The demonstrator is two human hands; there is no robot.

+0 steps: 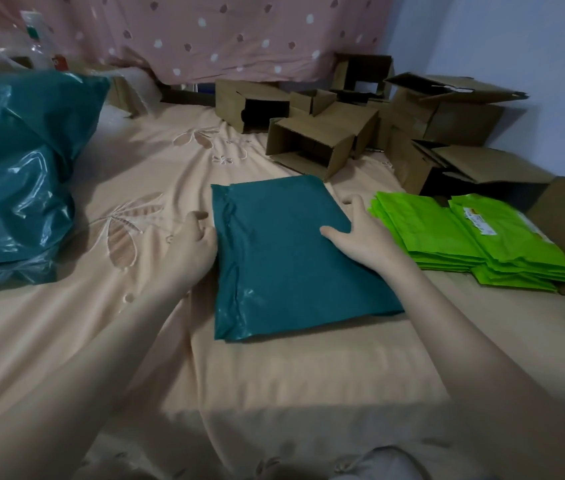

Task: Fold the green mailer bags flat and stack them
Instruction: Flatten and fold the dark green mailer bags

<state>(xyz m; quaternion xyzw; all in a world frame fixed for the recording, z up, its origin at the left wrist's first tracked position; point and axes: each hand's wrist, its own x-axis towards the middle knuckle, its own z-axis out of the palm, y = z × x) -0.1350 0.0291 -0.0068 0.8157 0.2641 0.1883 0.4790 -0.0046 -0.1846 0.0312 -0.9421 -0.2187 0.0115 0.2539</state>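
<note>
where the peach bedsheet (156, 341) lies smoothest, a dark green mailer bag (284, 258) is seen folded flat, roughly in the middle of the view. it is flanked by both hands, which are held apart. the left hand (194, 247) is pressed against the bag's left edge with its fingers curled; the right hand (364, 233) is spread open, its thumb laid on the bag's top surface near the right edge. nothing is gripped by either hand. a heap of loose dark green bags (14, 174) is piled at far left. stacks of bright green bags (475, 237) are set just right of the right hand. open cardboard boxes (360, 129) are scattered behind.
</note>
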